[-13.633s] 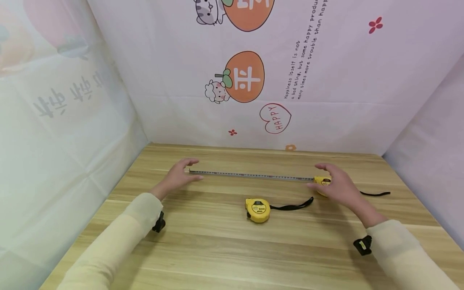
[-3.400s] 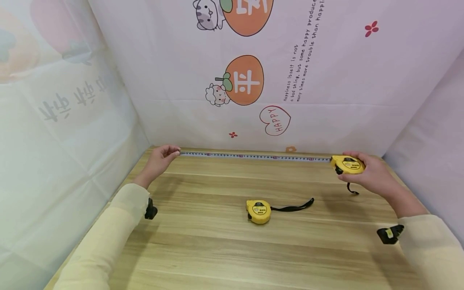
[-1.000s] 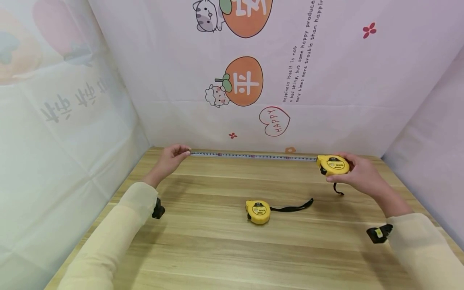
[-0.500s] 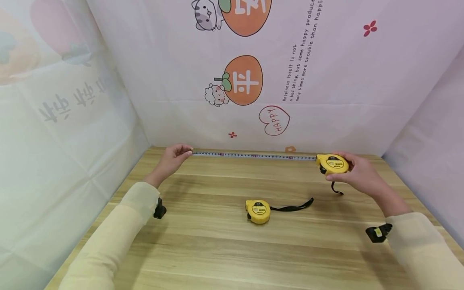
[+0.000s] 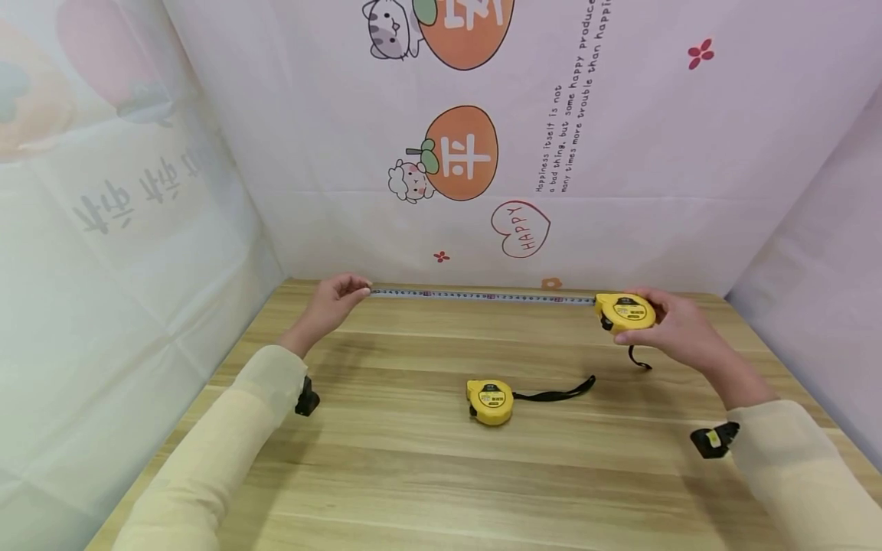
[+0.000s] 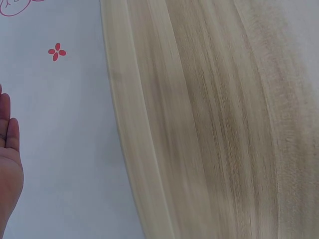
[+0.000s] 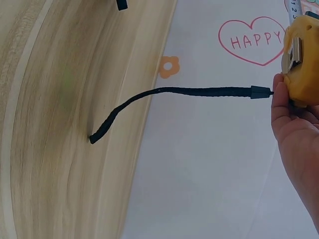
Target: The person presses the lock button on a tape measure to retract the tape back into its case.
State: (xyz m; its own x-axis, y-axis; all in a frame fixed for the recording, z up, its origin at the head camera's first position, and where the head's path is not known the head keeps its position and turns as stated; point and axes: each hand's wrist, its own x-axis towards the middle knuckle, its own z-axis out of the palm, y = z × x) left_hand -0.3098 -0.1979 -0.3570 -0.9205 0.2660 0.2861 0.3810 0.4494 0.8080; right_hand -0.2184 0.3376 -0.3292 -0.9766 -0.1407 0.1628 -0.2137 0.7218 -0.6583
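My right hand [image 5: 678, 329] grips the yellow case of a tape measure [image 5: 625, 312], raised over the right part of the table. Its silver blade [image 5: 482, 297] runs out to the left, nearly level, numbers showing. At the blade's far end, my left hand [image 5: 327, 310] pinches the tip between thumb and fingers, which hide the hook. In the right wrist view the case's metal belt clip and a black wrist strap [image 7: 199, 91] hanging from it show. Only the edge of my left hand [image 6: 9, 169] enters the left wrist view, without the blade.
A second yellow tape measure [image 5: 491, 402] lies on the wooden table [image 5: 413, 490], its black strap [image 5: 558, 396] stretched to the right. Printed white cloth [image 5: 358, 214] walls the back and both sides. Black wrist cameras [image 5: 714, 440] sit below both sleeves.
At first the extended tape lay on the table between both loose hands. Later it was lifted and drawn longer; since then the hands have come closer and the exposed blade has shortened.
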